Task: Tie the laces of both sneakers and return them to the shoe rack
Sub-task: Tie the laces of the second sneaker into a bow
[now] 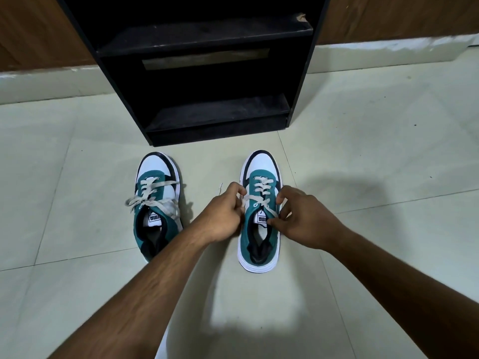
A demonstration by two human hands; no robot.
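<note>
I am looking down at a floor (363, 156) of pale greenish tiles with thin grout lines, and both sneakers stand on it with their toes toward the black shoe rack (207, 81). The rack sits against the far edge of the floor, where a pale skirting strip (388, 51) meets a brown wood-panelled wall (401, 16). Its two visible shelves look dusty and hold nothing.

My left hand (223, 216) is curled at the left side of the right sneaker (259, 216), fingers pinching a grey lace (248, 198) near the top eyelets. My right hand (303, 218) is curled at the shoe's right side, thumb and fingers pinching the other strand that crosses the tongue. Whether a knot has begun under my fingers I cannot quite tell, since they cover the crossing point.

The left sneaker (158, 203) stands apart, just in front of the rack's lower left corner, teal and white with a dark toe edge. Its laces (153, 200) lie in a loose tangle across the tongue, ends spilling to both sides. My forearm crosses over its heel. A soft shadow of my arms falls on the tiles below the right sneaker.
</note>
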